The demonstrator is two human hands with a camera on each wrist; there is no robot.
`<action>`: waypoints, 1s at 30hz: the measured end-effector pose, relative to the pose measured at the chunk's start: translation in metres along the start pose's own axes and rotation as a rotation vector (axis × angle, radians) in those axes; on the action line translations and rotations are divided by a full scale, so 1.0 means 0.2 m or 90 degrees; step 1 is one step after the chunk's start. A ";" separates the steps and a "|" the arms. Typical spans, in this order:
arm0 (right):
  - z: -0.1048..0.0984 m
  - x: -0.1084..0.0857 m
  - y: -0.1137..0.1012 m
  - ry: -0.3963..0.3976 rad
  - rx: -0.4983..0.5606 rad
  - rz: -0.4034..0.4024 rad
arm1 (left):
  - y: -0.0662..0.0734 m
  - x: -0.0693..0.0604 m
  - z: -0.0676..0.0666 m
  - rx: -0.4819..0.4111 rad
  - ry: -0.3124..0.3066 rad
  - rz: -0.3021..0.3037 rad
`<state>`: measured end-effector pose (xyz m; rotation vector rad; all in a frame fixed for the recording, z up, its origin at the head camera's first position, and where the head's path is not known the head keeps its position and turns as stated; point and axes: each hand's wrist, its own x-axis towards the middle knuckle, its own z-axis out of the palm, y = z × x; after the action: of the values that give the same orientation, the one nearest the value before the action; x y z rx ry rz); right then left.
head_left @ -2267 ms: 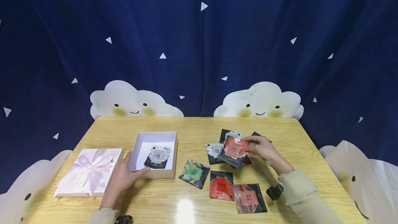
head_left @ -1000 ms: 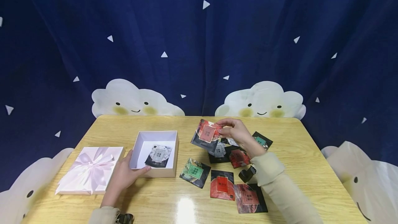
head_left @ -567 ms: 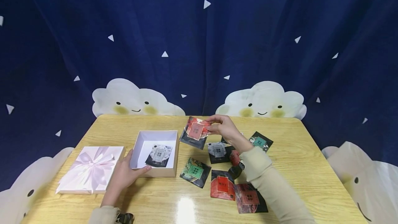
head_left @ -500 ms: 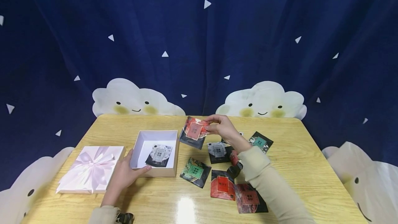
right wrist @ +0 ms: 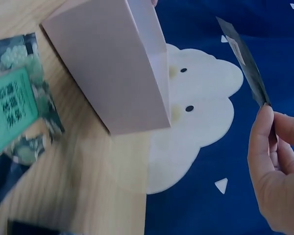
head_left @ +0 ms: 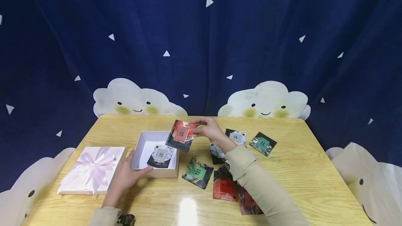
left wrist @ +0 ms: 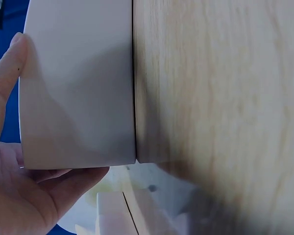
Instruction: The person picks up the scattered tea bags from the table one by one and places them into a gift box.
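Observation:
My right hand [head_left: 209,130] pinches a red-and-black sachet [head_left: 181,134] by its edge, raised over the right wall of the open white box [head_left: 161,173]. The right wrist view shows that sachet [right wrist: 247,63] nearly edge-on between thumb and fingers, apart from the box [right wrist: 108,63]. My left hand [head_left: 127,175] grips the box's near left corner, thumb at the front rim and fingers along the left side. A grey-and-black sachet [head_left: 161,156] lies in the box. In the left wrist view the left hand [left wrist: 24,196] holds the box wall [left wrist: 78,88].
A pink lid with a ribbon bow [head_left: 92,170] lies left of the box. Right of it are a green sachet [head_left: 198,173], a bright red one [head_left: 224,188], a teal one [head_left: 263,143] and grey ones [head_left: 237,137]. The right forearm covers parts of others. A curtain hangs behind.
My right hand has lifted the red-and-black sachet off the pile and carried it left to the box. My left hand has stayed on the box.

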<state>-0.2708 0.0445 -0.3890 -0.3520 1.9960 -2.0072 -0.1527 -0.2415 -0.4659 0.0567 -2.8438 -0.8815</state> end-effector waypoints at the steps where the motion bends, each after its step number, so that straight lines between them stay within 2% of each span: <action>1: 0.02 0.01 0.01 -0.003 0.003 0.001 | 0.00 0.00 0.00 0.000 0.001 0.000; 14: 0.22 0.08 0.09 -0.012 -0.002 0.016 | 0.01 -0.01 -0.01 -0.002 -0.003 -0.010; 21: 0.32 0.09 0.15 -0.013 -0.035 0.021 | 0.01 0.00 -0.01 0.003 0.006 -0.002; 30: 0.40 0.10 0.20 -0.023 0.005 0.046 | 0.00 0.00 0.00 0.007 0.017 0.009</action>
<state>-0.2576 -0.0370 -0.4282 -0.3078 1.9494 -1.9511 -0.1528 -0.2418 -0.4650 0.0502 -2.8207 -0.8569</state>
